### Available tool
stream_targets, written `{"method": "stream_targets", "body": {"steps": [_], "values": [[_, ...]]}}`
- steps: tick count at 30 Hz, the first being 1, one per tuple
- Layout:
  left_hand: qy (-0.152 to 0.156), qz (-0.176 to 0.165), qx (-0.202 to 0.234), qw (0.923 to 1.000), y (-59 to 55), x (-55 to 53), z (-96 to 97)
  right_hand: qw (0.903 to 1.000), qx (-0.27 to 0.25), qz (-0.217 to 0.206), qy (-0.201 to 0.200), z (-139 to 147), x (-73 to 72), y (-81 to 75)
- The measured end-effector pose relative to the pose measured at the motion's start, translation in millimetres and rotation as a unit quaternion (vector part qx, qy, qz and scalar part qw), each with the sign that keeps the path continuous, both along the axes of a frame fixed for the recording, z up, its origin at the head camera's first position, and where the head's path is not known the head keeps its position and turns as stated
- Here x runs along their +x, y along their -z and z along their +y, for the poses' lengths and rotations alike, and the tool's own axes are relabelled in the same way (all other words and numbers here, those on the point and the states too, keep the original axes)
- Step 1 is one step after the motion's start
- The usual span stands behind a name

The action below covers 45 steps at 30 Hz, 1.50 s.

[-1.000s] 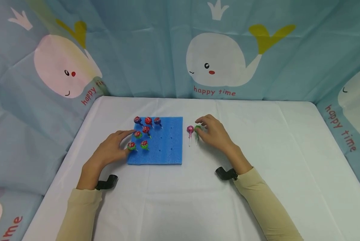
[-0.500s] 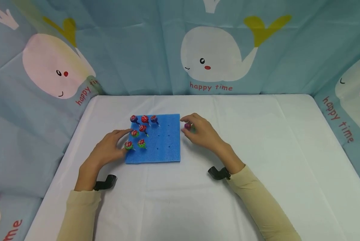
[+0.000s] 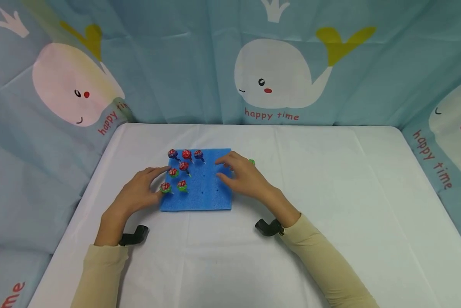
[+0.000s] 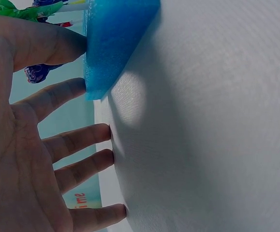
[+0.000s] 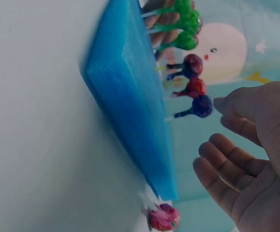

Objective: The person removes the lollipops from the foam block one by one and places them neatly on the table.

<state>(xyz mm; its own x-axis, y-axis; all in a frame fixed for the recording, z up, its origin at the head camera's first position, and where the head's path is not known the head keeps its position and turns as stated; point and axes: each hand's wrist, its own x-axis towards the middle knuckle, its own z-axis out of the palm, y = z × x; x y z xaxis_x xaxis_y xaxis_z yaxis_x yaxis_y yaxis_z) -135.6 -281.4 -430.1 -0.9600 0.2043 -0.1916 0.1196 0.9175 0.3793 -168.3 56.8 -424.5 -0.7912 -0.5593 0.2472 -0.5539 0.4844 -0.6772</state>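
Observation:
A blue foam board point(image 3: 211, 201) lies on the table with several lollipops standing in its left and back parts. Among them are a red lollipop point(image 3: 186, 154) at the back and a green-wrapped lollipop point(image 3: 182, 185) nearer the front. My left hand point(image 3: 138, 192) touches the board's left edge with extended fingers; the left wrist view has the thumb and index finger against the foam side point(image 4: 110, 43). Over the board's right part hovers my right hand point(image 3: 245, 177), thumb and fingers apart and holding nothing. Small holes show in the foam near it.
Right of the board, partly behind my right hand, lies a loose green-wrapped lollipop point(image 3: 252, 162). A pink lollipop point(image 5: 165, 217) shows beyond the board in the right wrist view. White cloth point(image 3: 349, 192) covers the table, and a blue whale-print curtain point(image 3: 176, 77) hangs behind.
My right hand has moved left from the loose pink and green lollipops to above the board's right part. My left hand has stayed at the board's left edge. The head view has shifted slightly.

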Motion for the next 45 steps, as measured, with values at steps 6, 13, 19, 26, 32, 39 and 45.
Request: {"method": "stream_targets", "body": {"steps": [6,13,19,26,32,39,45], "values": [[0.006,0.008,0.002,0.9999,0.4,-1.6,1.9,0.9999,0.008,-0.004,-0.008,-9.8,3.3,0.0],[0.005,0.010,0.001,0.9999,5.1,4.5,3.1,0.9993,-0.002,-0.021,-0.032,-24.8,13.3,-0.6],[0.006,0.021,0.005,0.9998,3.6,5.8,-0.1,0.9984,-0.015,-0.011,-0.054,-42.3,15.3,-3.6],[0.006,0.022,0.002,0.9997,6.2,5.2,1.4,0.9972,0.002,0.002,-0.075,-57.9,21.9,-3.5],[0.000,0.028,0.002,0.9996,4.5,4.8,0.2,0.9956,0.002,0.035,-0.087,-68.9,28.2,-4.7],[-0.002,0.021,0.007,0.9997,2.1,7.8,-3.2,0.9935,0.007,0.069,-0.090,-78.7,32.0,1.4],[0.010,0.029,0.020,0.9993,2.6,6.8,-0.4,0.9909,0.025,0.098,-0.089,-79.5,32.5,5.2]]}}
